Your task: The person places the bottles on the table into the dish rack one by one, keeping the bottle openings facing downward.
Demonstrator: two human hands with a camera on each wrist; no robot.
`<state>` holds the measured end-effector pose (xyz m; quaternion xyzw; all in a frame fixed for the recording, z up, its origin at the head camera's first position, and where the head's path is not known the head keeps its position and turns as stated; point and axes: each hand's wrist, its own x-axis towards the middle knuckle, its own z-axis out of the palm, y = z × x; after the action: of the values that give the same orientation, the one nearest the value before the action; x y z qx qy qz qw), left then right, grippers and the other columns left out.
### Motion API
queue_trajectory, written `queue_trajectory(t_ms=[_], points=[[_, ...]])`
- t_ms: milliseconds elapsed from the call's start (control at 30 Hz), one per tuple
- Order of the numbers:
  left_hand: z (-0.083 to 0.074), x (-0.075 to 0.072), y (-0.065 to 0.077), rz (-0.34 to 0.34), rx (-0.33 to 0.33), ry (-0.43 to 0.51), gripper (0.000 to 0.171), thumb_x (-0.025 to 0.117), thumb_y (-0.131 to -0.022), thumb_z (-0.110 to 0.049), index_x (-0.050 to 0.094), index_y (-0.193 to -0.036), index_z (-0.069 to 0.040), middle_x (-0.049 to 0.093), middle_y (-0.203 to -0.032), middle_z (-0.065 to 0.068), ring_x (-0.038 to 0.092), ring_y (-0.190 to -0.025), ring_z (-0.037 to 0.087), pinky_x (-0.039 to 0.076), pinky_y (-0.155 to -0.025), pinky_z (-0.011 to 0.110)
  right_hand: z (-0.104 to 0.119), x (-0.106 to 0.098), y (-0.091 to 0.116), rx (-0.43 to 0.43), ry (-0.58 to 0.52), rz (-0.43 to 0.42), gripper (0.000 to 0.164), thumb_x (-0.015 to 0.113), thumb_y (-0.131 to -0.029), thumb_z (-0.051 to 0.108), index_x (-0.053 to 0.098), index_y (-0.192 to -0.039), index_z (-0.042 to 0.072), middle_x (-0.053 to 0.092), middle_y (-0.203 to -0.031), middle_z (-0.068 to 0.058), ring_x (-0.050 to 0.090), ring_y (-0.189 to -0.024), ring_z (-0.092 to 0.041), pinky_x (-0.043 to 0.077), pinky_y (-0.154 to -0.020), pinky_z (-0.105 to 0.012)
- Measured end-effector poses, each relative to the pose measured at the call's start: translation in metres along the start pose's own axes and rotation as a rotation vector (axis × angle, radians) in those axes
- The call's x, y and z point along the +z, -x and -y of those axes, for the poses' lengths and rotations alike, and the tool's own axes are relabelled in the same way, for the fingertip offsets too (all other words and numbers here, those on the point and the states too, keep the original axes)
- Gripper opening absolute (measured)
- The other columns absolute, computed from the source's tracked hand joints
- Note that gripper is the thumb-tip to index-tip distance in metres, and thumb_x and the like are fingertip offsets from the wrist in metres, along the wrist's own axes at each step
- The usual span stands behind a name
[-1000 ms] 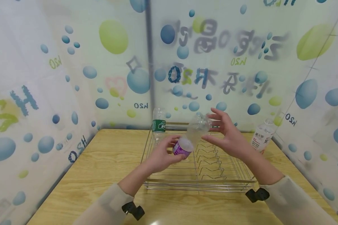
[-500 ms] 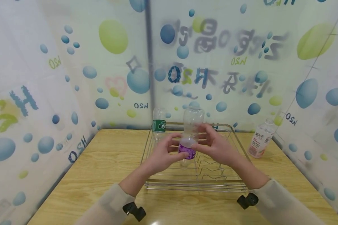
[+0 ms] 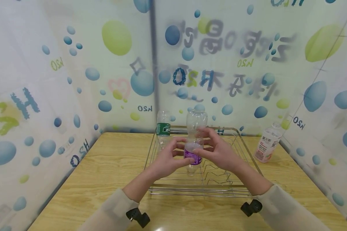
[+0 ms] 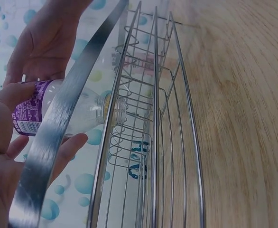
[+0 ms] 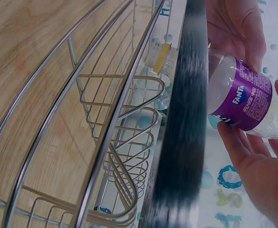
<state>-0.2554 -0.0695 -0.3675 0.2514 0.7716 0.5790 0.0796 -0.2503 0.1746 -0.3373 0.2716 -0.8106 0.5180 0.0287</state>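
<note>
Both hands hold a clear plastic Fanta bottle (image 3: 197, 118) with a purple label. It is upside down, base up and neck down, over the wire dish rack (image 3: 203, 186). My left hand (image 3: 168, 160) grips it from the left, its thumb across the lower label. From the other side my right hand (image 3: 219, 151) holds the middle, with the thumb in front and the fingers partly hidden behind. In the left wrist view the bottle's neck (image 4: 113, 110) overlaps the rack's wires. The right wrist view shows the Fanta label (image 5: 248, 102) between the two hands.
A clear bottle with a green label (image 3: 164, 129) stands upside down at the rack's back left. Upright on the wooden table (image 3: 104, 163), right of the rack, is a bottle with a white and pink label (image 3: 268, 142). A patterned curtain (image 3: 121, 64) surrounds the table.
The bottle was tilted and blurred, with my right hand open near its base. It has since come upright, neck down, and my right hand has moved left and down onto its middle.
</note>
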Motion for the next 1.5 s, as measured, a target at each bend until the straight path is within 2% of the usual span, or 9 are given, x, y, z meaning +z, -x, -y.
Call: queue_trajectory(t_ms=[200,367,600,700,767,1000,1133,1333,1500], points=[[0.003,-0.003,0.000,0.010,0.034,0.006,0.067,0.084,-0.100,-0.026,0.048,-0.156,-0.025,0.063,-0.150,0.013,0.067,-0.133,0.035,0.066,-0.102,0.048,0.001,0.001,0.000,0.006,-0.005,-0.001,0.072,0.079,-0.103,0.018,0.040,-0.163,0.015,0.055,-0.154,-0.017,0.066,-0.134,-0.040,0.064,-0.107,-0.048],[0.008,-0.020,0.011,-0.018,0.069,-0.015,0.066,0.082,-0.101,-0.023,0.049,-0.158,-0.022,0.063,-0.150,0.015,0.066,-0.136,0.037,0.062,-0.107,0.052,0.001,-0.003,0.000,-0.015,0.006,-0.003,0.072,0.079,-0.103,0.017,0.040,-0.164,0.012,0.055,-0.152,-0.019,0.066,-0.133,-0.041,0.065,-0.105,-0.048],[0.023,-0.062,0.036,-0.227,0.119,-0.190,0.051,0.082,-0.101,-0.020,0.063,-0.149,-0.020,0.068,-0.142,0.011,0.070,-0.124,0.032,0.060,-0.094,0.032,-0.002,-0.015,-0.006,-0.015,0.041,-0.028,0.069,0.077,-0.105,0.016,0.040,-0.163,0.011,0.057,-0.149,-0.018,0.066,-0.134,-0.039,0.063,-0.108,-0.048],[0.033,-0.078,0.047,-0.312,0.095,-0.260,0.044,0.079,-0.103,-0.023,0.068,-0.145,-0.018,0.067,-0.142,0.009,0.067,-0.120,0.029,0.056,-0.089,0.027,-0.002,-0.020,-0.009,0.007,0.052,-0.039,0.070,0.077,-0.105,0.019,0.039,-0.164,0.012,0.056,-0.152,-0.018,0.064,-0.137,-0.040,0.060,-0.112,-0.054],[0.040,-0.085,0.053,-0.329,0.067,-0.282,0.040,0.076,-0.106,-0.026,0.068,-0.144,-0.018,0.064,-0.144,0.009,0.065,-0.122,0.029,0.056,-0.092,0.028,-0.003,-0.022,-0.012,0.018,0.059,-0.048,0.071,0.076,-0.105,0.021,0.038,-0.165,0.012,0.055,-0.155,-0.018,0.064,-0.138,-0.041,0.058,-0.113,-0.059],[0.065,-0.085,0.065,-0.224,-0.061,-0.241,0.043,0.059,-0.115,-0.039,0.062,-0.154,-0.019,0.051,-0.157,0.016,0.061,-0.137,0.037,0.059,-0.102,0.043,-0.003,-0.027,-0.024,0.060,0.067,-0.069,0.075,0.075,-0.107,0.029,0.034,-0.168,0.013,0.053,-0.160,-0.018,0.060,-0.142,-0.043,0.053,-0.118,-0.065],[0.074,-0.081,0.066,-0.175,-0.099,-0.152,0.046,0.061,-0.114,-0.038,0.060,-0.155,-0.017,0.048,-0.158,0.018,0.063,-0.137,0.040,0.063,-0.098,0.038,-0.001,-0.028,-0.034,0.065,0.075,-0.082,0.077,0.075,-0.106,0.032,0.034,-0.169,0.015,0.052,-0.162,-0.016,0.060,-0.143,-0.042,0.055,-0.116,-0.063],[0.078,-0.081,0.067,-0.146,-0.092,-0.050,0.045,0.064,-0.113,-0.030,0.059,-0.154,-0.013,0.051,-0.159,0.021,0.068,-0.128,0.046,0.065,-0.089,0.031,0.004,-0.031,-0.052,0.102,0.054,-0.106,0.083,0.077,-0.104,0.040,0.032,-0.170,0.018,0.050,-0.163,-0.015,0.059,-0.145,-0.040,0.058,-0.113,-0.060],[0.079,-0.080,0.066,-0.086,-0.065,0.033,0.049,0.061,-0.115,-0.024,0.051,-0.158,-0.005,0.048,-0.159,0.031,0.069,-0.128,0.047,0.069,-0.088,0.038,0.006,-0.031,-0.065,0.146,0.030,-0.115,0.087,0.078,-0.102,0.047,0.032,-0.171,0.022,0.049,-0.163,-0.012,0.057,-0.146,-0.036,0.058,-0.114,-0.059]])
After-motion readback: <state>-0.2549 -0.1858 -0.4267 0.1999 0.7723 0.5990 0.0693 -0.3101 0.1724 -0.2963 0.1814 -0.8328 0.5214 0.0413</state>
